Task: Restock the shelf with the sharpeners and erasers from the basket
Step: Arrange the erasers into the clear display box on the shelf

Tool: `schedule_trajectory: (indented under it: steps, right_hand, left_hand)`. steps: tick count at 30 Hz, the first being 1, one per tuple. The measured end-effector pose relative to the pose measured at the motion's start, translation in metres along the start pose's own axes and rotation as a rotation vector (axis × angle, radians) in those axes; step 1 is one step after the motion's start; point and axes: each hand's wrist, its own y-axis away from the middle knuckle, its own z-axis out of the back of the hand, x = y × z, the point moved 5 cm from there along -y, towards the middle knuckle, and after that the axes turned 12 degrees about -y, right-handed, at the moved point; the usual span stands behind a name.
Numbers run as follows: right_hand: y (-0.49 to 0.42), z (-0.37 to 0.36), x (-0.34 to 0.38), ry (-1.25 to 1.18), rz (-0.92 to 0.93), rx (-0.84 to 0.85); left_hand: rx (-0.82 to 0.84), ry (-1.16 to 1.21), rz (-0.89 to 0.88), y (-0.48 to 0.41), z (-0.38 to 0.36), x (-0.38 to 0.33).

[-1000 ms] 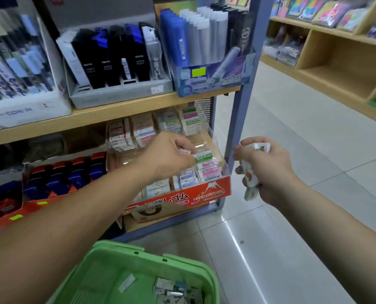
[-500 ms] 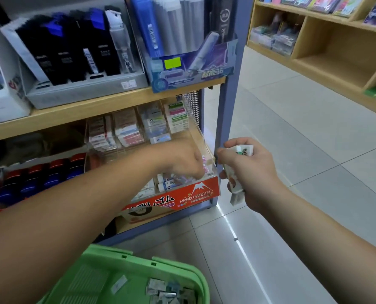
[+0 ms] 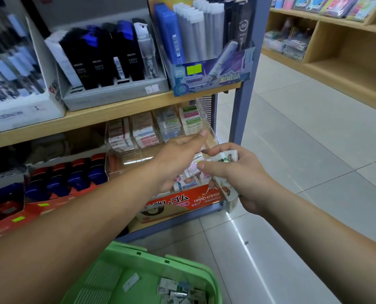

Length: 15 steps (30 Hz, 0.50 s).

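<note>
Head view, centre frame: right grip [image 3: 244,178] clamped on white eraser packs [image 3: 228,157], just beside the clear shelf tray [image 3: 204,119]. Left grip [image 3: 178,161] at the tray, fingers hidden, so we cannot tell its state. Risk, we judge: a loose pack slips floorward in handover, missing the green basket [image 3: 125,246] at bottom.

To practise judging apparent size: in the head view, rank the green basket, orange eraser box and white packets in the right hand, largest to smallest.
1. Green basket, though nearest the camera and cut off by the frame.
2. Orange eraser box, partly hidden by the hands.
3. White packets gripped in the right hand.
</note>
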Motion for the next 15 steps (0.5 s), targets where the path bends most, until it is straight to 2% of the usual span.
schedule_trajectory:
  steps: [8,12,15]
  right_hand:
    - [-0.008,-0.023,-0.006,-0.001,0.028,0.014]
    - [-0.016,-0.024,-0.003,-0.074,0.048,-0.074]
    - [-0.023,-0.024,-0.005,-0.120,0.040,-0.148]
  left_hand:
    - [-0.131,-0.037,0.025,-0.001,0.032,0.013]
    - [-0.237,-0.059,0.003,-0.003,0.069,0.026]
    - [-0.211,-0.062,-0.001,-0.002,0.092,0.041]
